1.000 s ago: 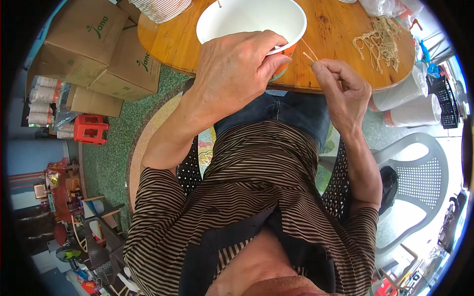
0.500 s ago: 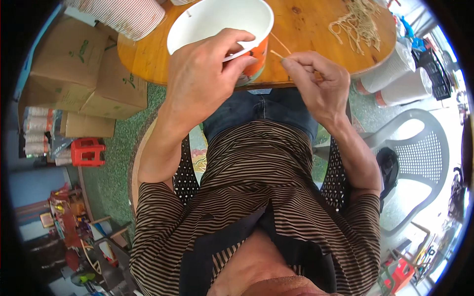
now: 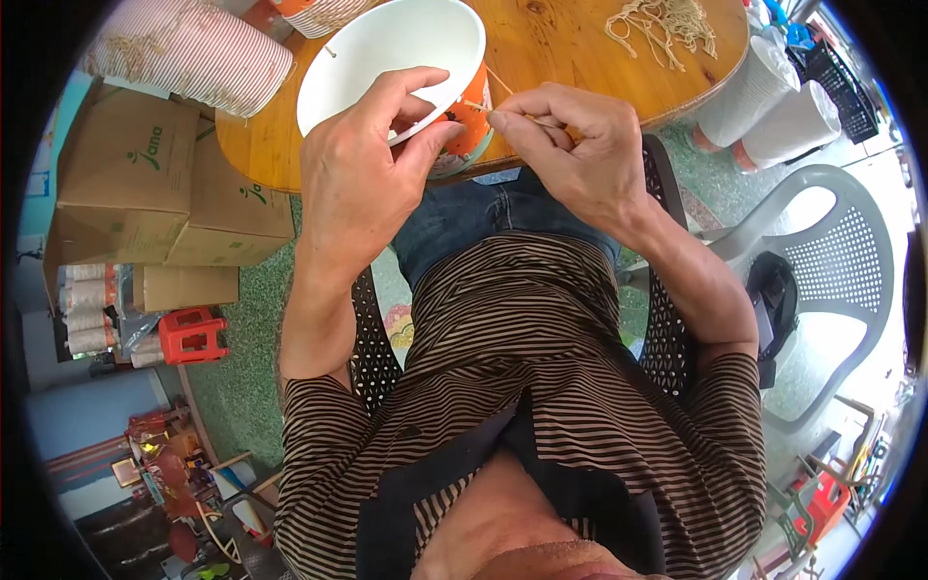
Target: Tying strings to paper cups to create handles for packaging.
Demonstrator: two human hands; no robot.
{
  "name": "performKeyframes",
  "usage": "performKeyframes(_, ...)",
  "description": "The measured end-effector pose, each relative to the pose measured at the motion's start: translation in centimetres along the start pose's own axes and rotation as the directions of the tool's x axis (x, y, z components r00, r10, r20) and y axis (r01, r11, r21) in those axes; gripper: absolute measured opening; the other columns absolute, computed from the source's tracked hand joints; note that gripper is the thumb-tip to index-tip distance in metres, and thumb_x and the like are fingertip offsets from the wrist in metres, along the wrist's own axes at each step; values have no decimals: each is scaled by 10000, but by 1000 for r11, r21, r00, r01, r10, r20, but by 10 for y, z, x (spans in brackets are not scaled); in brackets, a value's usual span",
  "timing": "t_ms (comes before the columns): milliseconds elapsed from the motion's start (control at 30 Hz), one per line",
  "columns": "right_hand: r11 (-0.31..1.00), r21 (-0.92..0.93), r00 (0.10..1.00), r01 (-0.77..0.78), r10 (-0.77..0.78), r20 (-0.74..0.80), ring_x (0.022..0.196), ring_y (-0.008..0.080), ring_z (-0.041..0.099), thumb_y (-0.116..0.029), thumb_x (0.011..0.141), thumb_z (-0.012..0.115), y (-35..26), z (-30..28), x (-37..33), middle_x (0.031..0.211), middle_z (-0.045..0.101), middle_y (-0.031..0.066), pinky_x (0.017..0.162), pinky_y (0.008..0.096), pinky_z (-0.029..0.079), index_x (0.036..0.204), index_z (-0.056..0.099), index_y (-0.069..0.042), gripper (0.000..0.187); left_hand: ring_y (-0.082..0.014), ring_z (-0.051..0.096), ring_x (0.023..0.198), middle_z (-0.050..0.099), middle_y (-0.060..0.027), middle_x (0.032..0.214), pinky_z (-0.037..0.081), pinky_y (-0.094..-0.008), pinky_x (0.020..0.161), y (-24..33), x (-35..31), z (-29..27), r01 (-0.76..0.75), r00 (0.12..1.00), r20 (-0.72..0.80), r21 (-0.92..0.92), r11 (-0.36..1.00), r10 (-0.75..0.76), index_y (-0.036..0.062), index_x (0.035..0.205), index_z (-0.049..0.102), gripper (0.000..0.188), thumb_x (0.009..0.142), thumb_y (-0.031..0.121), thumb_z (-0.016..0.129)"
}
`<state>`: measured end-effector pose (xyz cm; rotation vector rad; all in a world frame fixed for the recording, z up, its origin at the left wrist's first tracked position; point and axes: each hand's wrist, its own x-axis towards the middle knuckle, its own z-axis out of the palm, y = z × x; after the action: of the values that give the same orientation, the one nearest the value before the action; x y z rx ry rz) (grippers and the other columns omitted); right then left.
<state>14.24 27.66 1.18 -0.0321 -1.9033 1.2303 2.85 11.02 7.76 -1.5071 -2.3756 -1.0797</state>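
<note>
A paper bucket [image 3: 406, 41], white inside and orange with printed patterns outside, tilts over the table's near edge. My left hand [image 3: 360, 164] grips its near rim, thumb on the outer wall and fingers over the inside. To the right, my right hand [image 3: 585, 140] pinches a thin tan cord [image 3: 498, 80] between thumb and forefinger. The cord's end touches or lies right by the orange wall; whether it passes through a hole I cannot tell. A small cord knot [image 3: 332, 51] shows on the bucket's inner far-left wall.
Nested paper buckets [image 3: 193, 53] lie at the table's left. A tangle of loose cords [image 3: 667, 29] is on the wooden table [image 3: 570, 58] at the right. Cardboard boxes [image 3: 126, 159] stand left, wrapped bucket stacks [image 3: 793, 121] and a grey plastic chair [image 3: 841, 261] right.
My right hand has brought the cord's end left, up to the bucket's orange wall. My left hand keeps its grip on the rim. The whole view has shifted slightly.
</note>
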Motion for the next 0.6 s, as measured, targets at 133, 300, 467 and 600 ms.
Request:
performKeyframes(133,999,-31,1000,23,-23,-15,494,55,374,-92,883,777,1,2,0,539,376,-23,452,274,308,860,767,-20,76,-200,744,697,766,-86,842,568,-310,616,-1,0,1,9,1000,-2,-14,1000,-9,100,1207,703,367,862,131,823)
performKeyframes(300,998,-54,999,27,-29,-32,489,65,377,-99,881,778,4,4,1,537,378,-14,452,279,315,853,766,-25,80,-201,745,697,766,-85,838,569,-310,616,-2,0,1,11,1000,0,-15,1000,-11,99,1208,702,369,862,139,825)
performKeyframes(467,998,-58,999,37,-39,-37,487,68,376,-99,876,781,4,7,1,536,380,-12,454,279,321,854,770,-27,76,-201,752,709,769,-86,845,574,-310,622,-1,0,0,26,1000,10,-14,1000,-26,98,1210,699,370,864,141,823)
performKeyframes(600,998,-56,999,23,-25,-36,484,70,378,-102,870,785,5,7,2,535,386,-11,454,278,325,863,776,-26,77,-202,757,722,771,-87,850,578,-310,627,-2,0,0,17,1000,13,-15,1000,-17,97,1214,696,371,868,143,820)
